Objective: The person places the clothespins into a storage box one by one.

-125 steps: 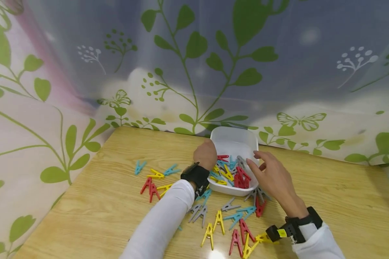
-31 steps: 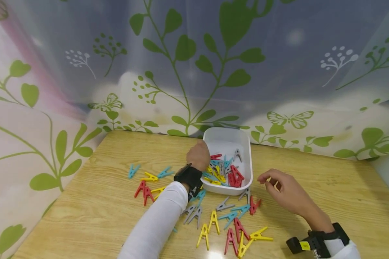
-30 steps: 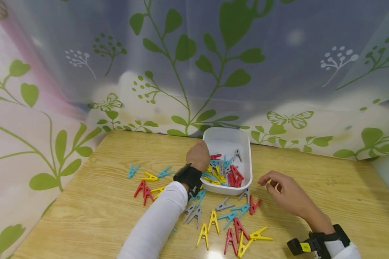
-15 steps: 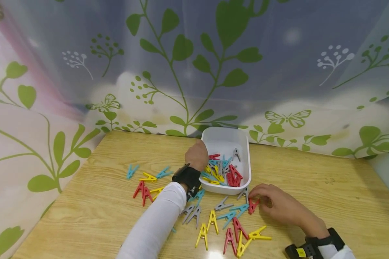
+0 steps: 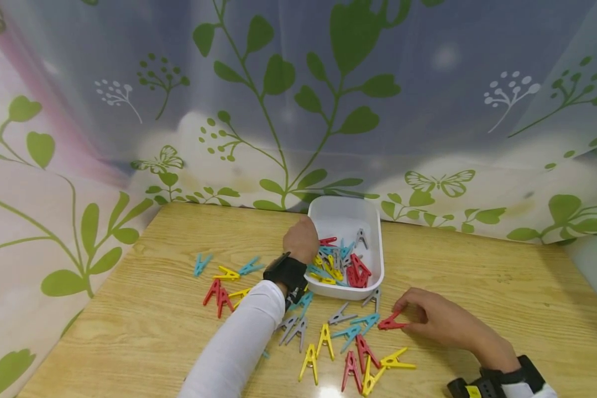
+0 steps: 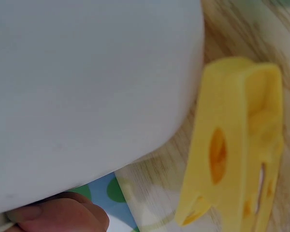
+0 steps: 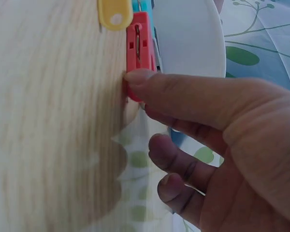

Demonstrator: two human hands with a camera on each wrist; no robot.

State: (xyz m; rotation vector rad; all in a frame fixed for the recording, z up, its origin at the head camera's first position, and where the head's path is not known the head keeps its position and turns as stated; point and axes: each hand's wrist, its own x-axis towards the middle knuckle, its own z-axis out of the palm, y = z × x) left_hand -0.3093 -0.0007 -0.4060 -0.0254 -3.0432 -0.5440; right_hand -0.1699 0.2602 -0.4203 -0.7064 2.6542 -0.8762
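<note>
My right hand (image 5: 438, 319) pinches a red clothespin (image 5: 390, 321) by its end between thumb and forefinger, just right of the scattered pegs. In the right wrist view the thumb presses on that red clothespin (image 7: 139, 41), and the other fingers are loosely bent away from it. My left hand (image 5: 300, 240) holds the left rim of a white plastic box (image 5: 380, 260). In the left wrist view its curled fingers (image 6: 63, 216) show at the edge of the box wall (image 6: 87, 87). Inside the box lies a heap of red, yellow, blue and grey clothespins (image 5: 359, 271).
Several yellow, red, blue and grey clothespins (image 5: 325, 340) lie on the wooden table (image 5: 144, 331) in front of the box. Others, including a blue clothespin (image 5: 202, 264), lie left of my left arm. A leaf-patterned cloth (image 5: 288, 127) hangs behind the table.
My right hand has moved from above the box down to the table at the right and taken hold of the red clothespin, turning it slightly. The left hand stays on the box rim.
</note>
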